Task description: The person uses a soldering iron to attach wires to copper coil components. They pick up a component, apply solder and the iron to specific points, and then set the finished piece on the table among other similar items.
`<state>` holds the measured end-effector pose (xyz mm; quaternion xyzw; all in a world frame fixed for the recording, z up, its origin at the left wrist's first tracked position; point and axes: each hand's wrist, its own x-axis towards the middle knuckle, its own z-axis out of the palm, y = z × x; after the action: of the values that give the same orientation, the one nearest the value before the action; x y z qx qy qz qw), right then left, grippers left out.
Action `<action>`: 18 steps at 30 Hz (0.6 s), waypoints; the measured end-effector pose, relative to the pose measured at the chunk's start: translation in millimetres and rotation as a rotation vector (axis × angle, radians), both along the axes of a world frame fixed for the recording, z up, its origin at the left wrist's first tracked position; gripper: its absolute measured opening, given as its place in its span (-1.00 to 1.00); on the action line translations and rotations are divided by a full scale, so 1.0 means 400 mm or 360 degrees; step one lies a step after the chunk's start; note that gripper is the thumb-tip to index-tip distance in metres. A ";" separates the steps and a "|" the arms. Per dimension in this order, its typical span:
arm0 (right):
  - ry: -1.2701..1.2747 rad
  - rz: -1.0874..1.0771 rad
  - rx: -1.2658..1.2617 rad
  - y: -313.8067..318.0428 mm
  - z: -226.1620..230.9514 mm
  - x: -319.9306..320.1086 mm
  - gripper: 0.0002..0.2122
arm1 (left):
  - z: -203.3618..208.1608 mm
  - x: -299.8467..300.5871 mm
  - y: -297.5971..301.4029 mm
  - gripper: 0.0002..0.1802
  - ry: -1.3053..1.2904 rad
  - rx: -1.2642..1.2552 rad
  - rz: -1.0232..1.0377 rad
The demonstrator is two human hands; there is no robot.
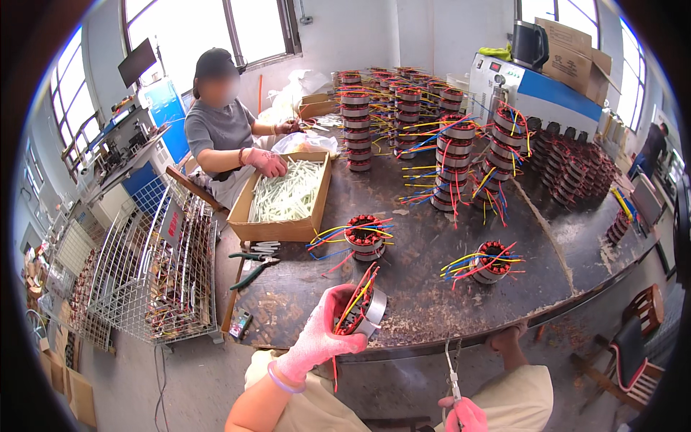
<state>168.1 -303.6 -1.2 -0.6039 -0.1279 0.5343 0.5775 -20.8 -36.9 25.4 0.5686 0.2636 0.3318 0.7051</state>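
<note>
My left hand (317, 338), in a pink glove, grips a motor stator (373, 311) tilted on its side above the table's near edge. Red and yellow wires stick up from it, and one red wire hangs below my hand. My right hand (466, 415), gloved too, is low, in front of the table edge. Its fingers close around a slim metal tool (453, 380) with a thin end pointing up, apart from the stator; its exact kind is unclear. Two more stators stand on the table: one (366, 247) beyond my left hand, another (491, 268) farther right.
Stacked stators (451, 169) fill the far table (425, 288). A cardboard box (277, 232) of pale tubes stands at left, a co-worker's gloved hand (266, 162) in it. Green-handled pliers (253, 272) and a small box (241, 325) lie nearer. Wire baskets (155, 288) stand left, a chair (628, 356) right.
</note>
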 end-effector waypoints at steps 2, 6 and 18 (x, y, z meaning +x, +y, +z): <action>-0.0005 0.0017 0.0004 0.001 0.007 -0.005 -0.67 | 0.007 -0.004 -0.002 -0.04 0.0006 0.0050 0.0028; 0.0059 0.0002 -0.0027 0.005 0.028 -0.015 -0.67 | -0.006 -0.010 0.000 -0.02 0.0042 0.0170 0.0056; 0.0137 0.0439 -0.0138 0.000 -0.049 -0.024 -0.73 | -0.095 0.007 0.064 0.09 0.1152 0.1602 0.0013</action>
<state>158.6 -303.4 -20.8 -0.5815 -0.1616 0.6391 0.4768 -18.1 -11.4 -12.8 0.9069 0.2993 0.2042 0.2150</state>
